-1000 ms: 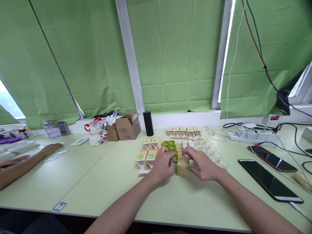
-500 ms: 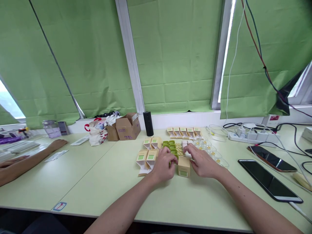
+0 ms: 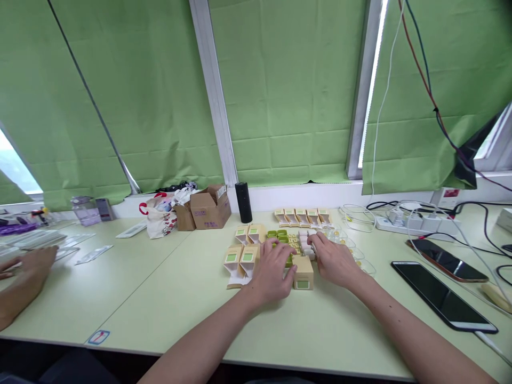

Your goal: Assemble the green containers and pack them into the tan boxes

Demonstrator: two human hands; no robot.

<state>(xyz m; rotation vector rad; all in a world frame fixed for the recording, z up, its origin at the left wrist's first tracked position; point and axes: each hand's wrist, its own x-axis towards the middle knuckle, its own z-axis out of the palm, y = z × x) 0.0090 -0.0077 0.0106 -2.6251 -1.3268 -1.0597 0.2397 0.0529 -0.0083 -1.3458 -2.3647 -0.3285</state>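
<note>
A small kraft cardboard box [image 3: 303, 274] with a green label stands on the table between my hands. My left hand [image 3: 274, 269] is at its left side, fingers apart over the green square cups [image 3: 282, 234] and thumb against the box. Just behind the box, my right hand [image 3: 334, 258] has its fingers bent together at a row of small white pieces [image 3: 305, 242]; what the fingertips hold is hidden. Small yellowish pieces [image 3: 294, 242] lie between cups and white pieces. Left of my left hand are open kraft boxes [image 3: 242, 258] with green labels.
Clear plastic parts [image 3: 354, 253] lie right of my right hand. More open kraft boxes [image 3: 302, 218] line the back. Two phones [image 3: 444, 296], cables and a power strip [image 3: 416, 224] occupy the right. Carton [image 3: 210, 208], black cylinder [image 3: 243, 202] and another person's hand [image 3: 38, 266] are leftward.
My left fingers have opened out beside the box. My right hand has moved from the box's side to the white pieces behind it. The other person's hand has drawn back left.
</note>
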